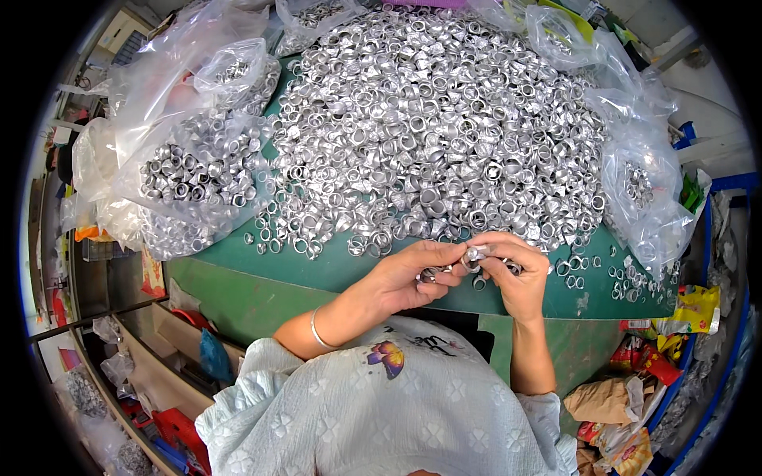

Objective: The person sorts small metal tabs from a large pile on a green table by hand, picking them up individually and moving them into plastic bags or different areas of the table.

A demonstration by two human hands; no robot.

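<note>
Left hand [409, 274] and right hand [520, 274] close together — fingers [505, 244] curled inward; left forearm [298, 334] aslant, right forearm [530, 357] near-upright

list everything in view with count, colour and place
table: one, green, centre
ring pile: one, silver, on table
held rings: several, silver, front centre
loose rings: many, silver, table's front right
clear bags: several, transparent, both sides of pile
packets: several, yellow and red, right side
paper bag: one, brown, lower right
bundle: one, blue, lower left
bracelet: one, silver, left wrist
top: one, pale blue, bottom centre
left hand: one, bare, front centre, holding rings
right hand: one, bare, front centre, holding rings
</note>
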